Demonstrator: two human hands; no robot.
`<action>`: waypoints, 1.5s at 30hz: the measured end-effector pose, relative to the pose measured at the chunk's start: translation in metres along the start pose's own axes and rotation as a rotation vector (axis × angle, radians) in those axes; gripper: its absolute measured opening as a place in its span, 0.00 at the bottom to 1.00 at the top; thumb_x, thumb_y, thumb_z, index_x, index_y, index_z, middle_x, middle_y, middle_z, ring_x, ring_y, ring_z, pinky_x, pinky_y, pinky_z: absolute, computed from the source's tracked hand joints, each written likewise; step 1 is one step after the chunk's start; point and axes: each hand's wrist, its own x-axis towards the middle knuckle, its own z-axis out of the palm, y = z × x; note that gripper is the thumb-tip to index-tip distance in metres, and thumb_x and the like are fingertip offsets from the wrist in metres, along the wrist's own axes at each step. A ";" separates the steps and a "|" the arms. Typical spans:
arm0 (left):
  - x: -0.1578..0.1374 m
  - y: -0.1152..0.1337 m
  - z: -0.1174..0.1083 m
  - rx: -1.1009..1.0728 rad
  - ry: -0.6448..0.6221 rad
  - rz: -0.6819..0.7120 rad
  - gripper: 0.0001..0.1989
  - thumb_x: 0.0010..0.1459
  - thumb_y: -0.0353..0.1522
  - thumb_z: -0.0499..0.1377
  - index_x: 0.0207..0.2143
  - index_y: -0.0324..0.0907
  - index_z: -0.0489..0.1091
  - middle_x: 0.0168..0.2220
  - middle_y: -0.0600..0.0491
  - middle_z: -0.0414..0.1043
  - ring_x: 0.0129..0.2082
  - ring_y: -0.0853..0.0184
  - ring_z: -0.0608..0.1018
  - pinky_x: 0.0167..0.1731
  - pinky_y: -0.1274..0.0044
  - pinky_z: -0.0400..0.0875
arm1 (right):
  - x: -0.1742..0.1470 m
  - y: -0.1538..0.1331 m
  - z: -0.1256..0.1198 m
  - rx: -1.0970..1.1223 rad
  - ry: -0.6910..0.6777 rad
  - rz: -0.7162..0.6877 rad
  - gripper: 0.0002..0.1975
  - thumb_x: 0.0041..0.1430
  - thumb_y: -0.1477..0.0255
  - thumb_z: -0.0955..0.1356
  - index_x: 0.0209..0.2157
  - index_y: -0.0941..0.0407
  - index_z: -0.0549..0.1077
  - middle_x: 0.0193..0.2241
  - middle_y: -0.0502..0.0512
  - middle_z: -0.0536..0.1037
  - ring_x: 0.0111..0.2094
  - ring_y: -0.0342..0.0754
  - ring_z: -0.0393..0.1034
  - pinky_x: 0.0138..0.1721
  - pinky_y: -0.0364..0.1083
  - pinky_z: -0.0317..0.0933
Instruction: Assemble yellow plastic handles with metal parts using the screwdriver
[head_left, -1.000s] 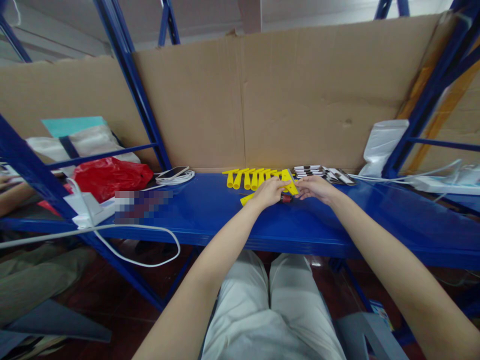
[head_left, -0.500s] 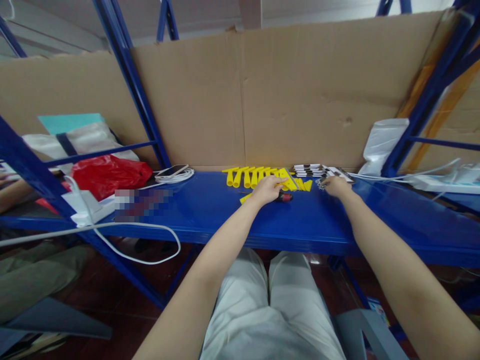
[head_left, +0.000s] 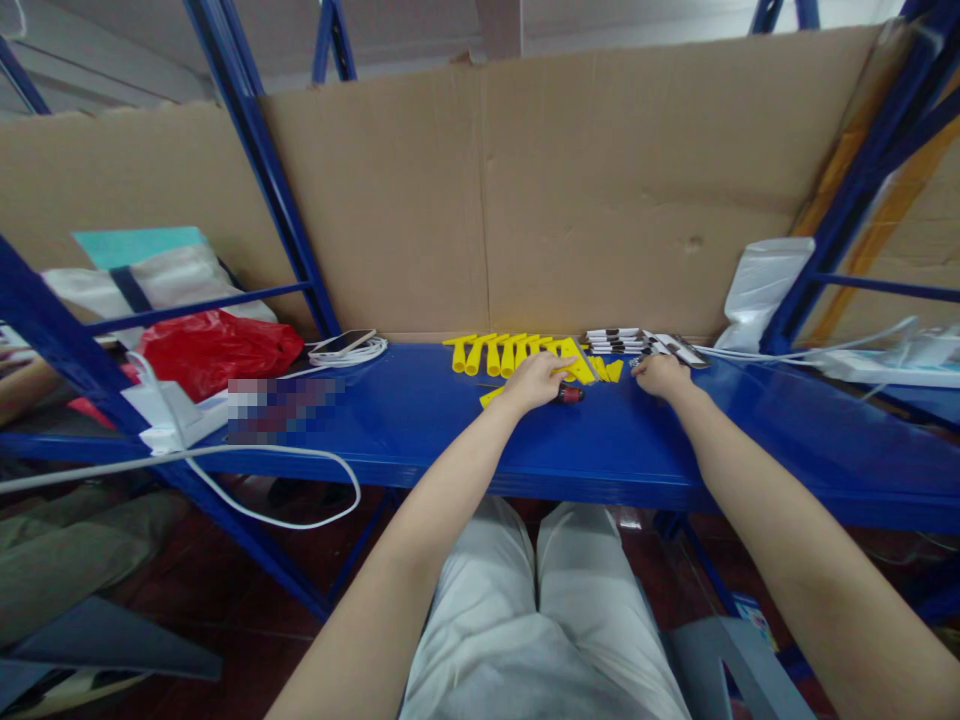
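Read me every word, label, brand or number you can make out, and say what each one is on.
No text can be read anywhere in this view.
Black-and-white stack: any print is too small.
Yellow piece in the left hand: nothing legible.
Blue-and-white item low at right: too small and blurred.
Pixelated patch at left: obscured.

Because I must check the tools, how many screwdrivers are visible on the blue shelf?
1. The red-and-black screwdriver lies on the blue shelf, showing just to the right of the left hand, which hides part of it. Others might be hidden from this view.
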 end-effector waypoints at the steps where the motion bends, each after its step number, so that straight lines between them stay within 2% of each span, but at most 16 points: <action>1: 0.000 0.000 0.000 -0.001 -0.003 -0.004 0.18 0.61 0.27 0.57 0.53 0.42 0.74 0.47 0.47 0.78 0.46 0.63 0.78 0.51 0.70 0.71 | 0.001 0.000 0.001 0.002 0.009 -0.011 0.17 0.56 0.76 0.65 0.43 0.52 0.82 0.51 0.63 0.75 0.56 0.61 0.66 0.56 0.59 0.61; 4: 0.000 0.002 -0.001 -0.004 -0.010 -0.018 0.18 0.60 0.27 0.58 0.52 0.43 0.74 0.47 0.48 0.78 0.46 0.62 0.78 0.50 0.70 0.71 | 0.005 0.001 0.005 0.030 0.019 -0.038 0.14 0.55 0.75 0.66 0.40 0.52 0.82 0.49 0.63 0.77 0.54 0.61 0.68 0.54 0.59 0.62; 12: -0.001 0.006 -0.003 0.007 -0.020 -0.021 0.17 0.60 0.28 0.59 0.52 0.41 0.74 0.47 0.45 0.78 0.46 0.61 0.78 0.49 0.70 0.71 | 0.012 0.002 0.009 0.109 -0.034 -0.044 0.07 0.54 0.73 0.68 0.32 0.56 0.80 0.37 0.59 0.81 0.44 0.54 0.74 0.47 0.48 0.66; 18: -0.001 0.005 -0.003 0.015 -0.004 -0.006 0.17 0.60 0.28 0.59 0.51 0.41 0.75 0.46 0.45 0.79 0.45 0.61 0.78 0.48 0.70 0.71 | 0.014 0.003 0.012 0.109 -0.041 -0.092 0.07 0.53 0.77 0.68 0.29 0.58 0.80 0.34 0.61 0.82 0.42 0.54 0.76 0.47 0.47 0.66; 23: -0.001 0.004 -0.001 0.023 0.000 0.001 0.17 0.60 0.27 0.59 0.52 0.41 0.75 0.46 0.45 0.79 0.45 0.62 0.78 0.48 0.71 0.71 | 0.015 0.005 0.012 0.048 -0.047 -0.116 0.06 0.53 0.75 0.68 0.29 0.56 0.80 0.32 0.56 0.82 0.41 0.52 0.76 0.45 0.44 0.67; 28: 0.000 0.002 -0.001 0.018 0.001 0.019 0.17 0.59 0.27 0.59 0.51 0.42 0.75 0.46 0.46 0.79 0.45 0.62 0.79 0.48 0.71 0.71 | 0.017 0.008 0.012 0.042 -0.056 -0.163 0.07 0.54 0.75 0.68 0.27 0.55 0.80 0.28 0.53 0.81 0.34 0.48 0.76 0.41 0.42 0.68; 39: 0.000 0.000 0.001 0.029 0.010 0.041 0.17 0.60 0.27 0.59 0.50 0.43 0.76 0.46 0.47 0.79 0.44 0.62 0.79 0.47 0.71 0.72 | 0.010 0.002 0.006 0.036 -0.122 -0.110 0.09 0.56 0.76 0.67 0.33 0.57 0.81 0.35 0.57 0.82 0.39 0.50 0.76 0.45 0.44 0.67; 45: -0.001 0.001 0.001 0.033 0.007 0.046 0.17 0.60 0.27 0.58 0.51 0.43 0.75 0.46 0.46 0.78 0.45 0.62 0.78 0.48 0.71 0.71 | 0.005 0.002 0.000 0.045 -0.159 -0.086 0.08 0.56 0.74 0.68 0.33 0.58 0.81 0.35 0.59 0.81 0.39 0.52 0.76 0.45 0.46 0.66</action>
